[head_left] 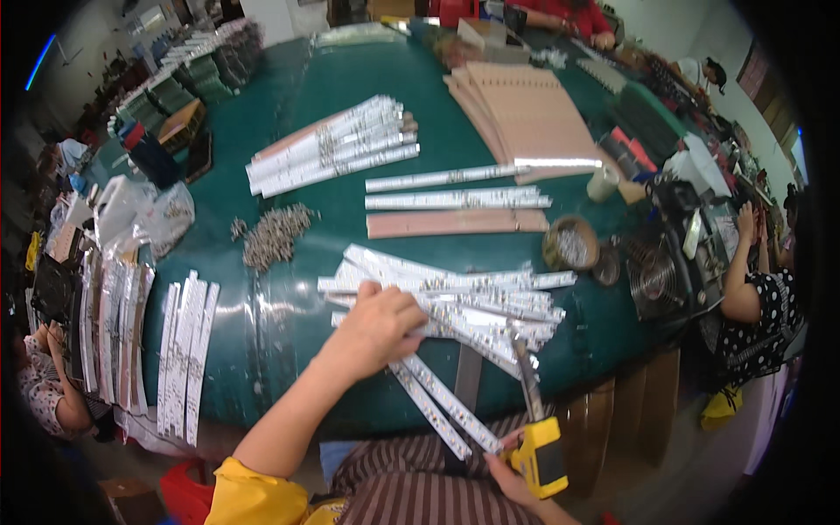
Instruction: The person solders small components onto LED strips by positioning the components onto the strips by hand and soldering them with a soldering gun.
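White, narrow, component-dotted strips (503, 302) lie piled at frame centre; your left hand (378, 325) curls over them, grip unclear. Lower right: your right hand (509, 479) pinches one slanting white strip (455, 407) by its end.

Green tabletop (262, 359): fairly bright; whitish glare patches sit just nearer the wearer than the grey pile of small parts (276, 238).
White strips (459, 302): right of the pile, pale and reflective, their fine detail soft.
Glossy strip (560, 164): farther right and beyond the pile, with a near-white highlight.
Plastic bag (131, 210): left of the pile, shiny with pale reflections.
Blue-white light streak (39, 63): far beyond the pile, leftward, beside the dark rim.
Room background: well beyond the pile, soft, small.
Fisheye rim: edges bow; corners turn black.
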A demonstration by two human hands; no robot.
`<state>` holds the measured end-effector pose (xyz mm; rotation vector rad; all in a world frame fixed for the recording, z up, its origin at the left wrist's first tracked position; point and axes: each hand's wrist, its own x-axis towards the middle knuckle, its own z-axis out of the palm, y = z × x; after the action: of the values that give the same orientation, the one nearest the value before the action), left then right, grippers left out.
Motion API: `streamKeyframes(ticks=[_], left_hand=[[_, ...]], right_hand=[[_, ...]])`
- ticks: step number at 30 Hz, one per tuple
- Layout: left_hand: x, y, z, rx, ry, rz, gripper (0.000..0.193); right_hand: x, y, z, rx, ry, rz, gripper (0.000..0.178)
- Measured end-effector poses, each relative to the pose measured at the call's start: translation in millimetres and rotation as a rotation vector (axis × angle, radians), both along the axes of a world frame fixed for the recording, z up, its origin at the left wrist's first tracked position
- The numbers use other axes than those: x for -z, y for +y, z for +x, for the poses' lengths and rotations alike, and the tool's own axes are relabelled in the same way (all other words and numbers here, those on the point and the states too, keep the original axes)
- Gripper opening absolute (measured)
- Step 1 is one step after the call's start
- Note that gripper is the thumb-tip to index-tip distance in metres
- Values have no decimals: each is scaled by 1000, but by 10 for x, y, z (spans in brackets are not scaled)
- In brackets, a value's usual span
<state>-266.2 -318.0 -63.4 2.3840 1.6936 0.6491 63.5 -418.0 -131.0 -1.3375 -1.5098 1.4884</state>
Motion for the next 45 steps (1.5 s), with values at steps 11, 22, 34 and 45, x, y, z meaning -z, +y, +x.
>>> streamKeyframes(ticks=[11, 22, 34, 45], left_hand=[[74, 94, -124, 92, -158, -51, 26], [58, 212, -191, 276, -332, -295, 20], [66, 422, -314, 531, -217, -50, 21], [-39, 347, -86, 351, -130, 29, 35]], right_hand=[[150, 71, -86, -142, -155, 347, 36], [-463, 375, -75, 253, -38, 197, 49], [-548, 374, -351, 432, 64, 251, 58], [-294, 627, -450, 454, -3, 342, 68]])
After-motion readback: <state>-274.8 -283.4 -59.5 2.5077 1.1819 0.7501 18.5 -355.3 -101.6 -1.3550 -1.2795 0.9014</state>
